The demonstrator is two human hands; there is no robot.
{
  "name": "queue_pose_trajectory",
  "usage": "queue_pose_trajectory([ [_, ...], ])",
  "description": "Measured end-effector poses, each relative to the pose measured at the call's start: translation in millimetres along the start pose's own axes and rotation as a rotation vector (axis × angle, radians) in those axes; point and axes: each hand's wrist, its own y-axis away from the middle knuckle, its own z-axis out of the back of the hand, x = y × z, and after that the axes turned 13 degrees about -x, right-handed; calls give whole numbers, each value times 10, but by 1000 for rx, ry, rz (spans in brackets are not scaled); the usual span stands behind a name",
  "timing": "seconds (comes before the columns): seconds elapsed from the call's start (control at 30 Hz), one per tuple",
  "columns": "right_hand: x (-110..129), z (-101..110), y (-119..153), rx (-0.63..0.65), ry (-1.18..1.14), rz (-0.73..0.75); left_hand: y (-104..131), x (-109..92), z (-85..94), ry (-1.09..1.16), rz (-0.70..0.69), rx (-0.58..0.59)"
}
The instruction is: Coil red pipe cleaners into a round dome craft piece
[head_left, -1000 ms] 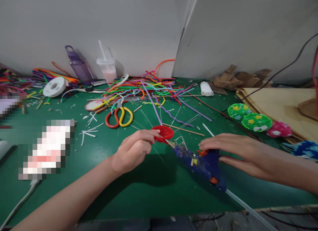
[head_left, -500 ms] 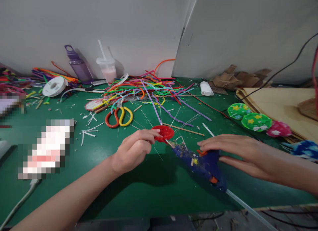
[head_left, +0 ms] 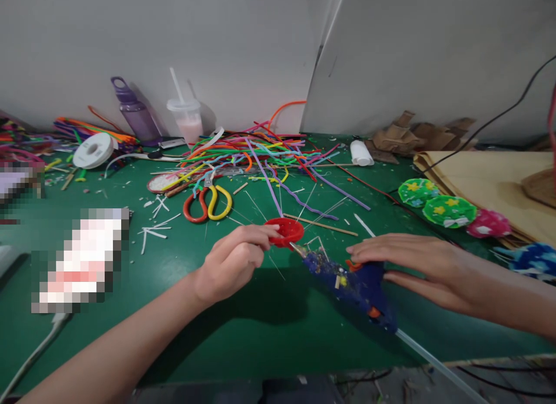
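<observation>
Pinched between the fingers of my left hand [head_left: 237, 259] is a small round red dish-like piece [head_left: 287, 231], held above the green table. Thin wires or strands fan out around it. My right hand [head_left: 412, 265] is wrapped round the handle of a blue hot glue gun [head_left: 347, 282], its fingers by the orange trigger. The gun's metal nozzle touches or nearly touches the red piece's near edge. From the gun's back end a clear glue stick [head_left: 434, 363] sticks out towards the lower right.
Scissors [head_left: 207, 204] with red and yellow handles lie ahead, before a heap of coloured pipe cleaners [head_left: 260, 152]. A drink cup [head_left: 186, 120] and purple bottle [head_left: 138, 117] stand behind. A blurred-out slab [head_left: 82, 262] lies left; decorated felt rounds [head_left: 449, 210] lie right.
Almost nothing differs. Both hands keep their hold on the red piece and the glue gun, with only a very slight shift of the whole view.
</observation>
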Motion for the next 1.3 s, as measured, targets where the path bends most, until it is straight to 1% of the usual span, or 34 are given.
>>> queue_pose_trajectory([
  [0.17, -17, -9, 16, -11, -5, -5, -11, -11, 2, -46, -1, -3],
  [0.37, -18, -10, 23, -42, -14, -2, -4, -10, -6, -28, 5, -19],
  [0.57, -26, -7, 45, -28, 0, -1, -59, -31, -30, 6, 1, -35],
  [0.73, -23, 3, 53, 1, 19, -27, -48, -26, -35, -8, -9, -56],
  [0.9, -35, 3, 112, -63, 36, -6, -63, -29, -37, -66, -1, -79],
  [1.0, -53, 13, 195, -161, 90, -10, -91, -32, -49, -93, 30, -109],
  [1.1, -153, 30, 287, -335, 226, -105, -102, -11, -64, -140, 59, -155],
  [1.17, -291, 40, 324, -417, 304, -181, -106, 23, -70, -173, 112, -206],
  [1.23, -471, 44, 327, -396, 321, -242, -115, 71, -67, -189, 207, -285],
  [1.27, -568, 43, 314, -368, 320, -253, -122, 97, -63, -185, 259, -325],
  [1.3, -665, 40, 294, -309, 313, -275, -130, 122, -58, -178, 305, -358],
])
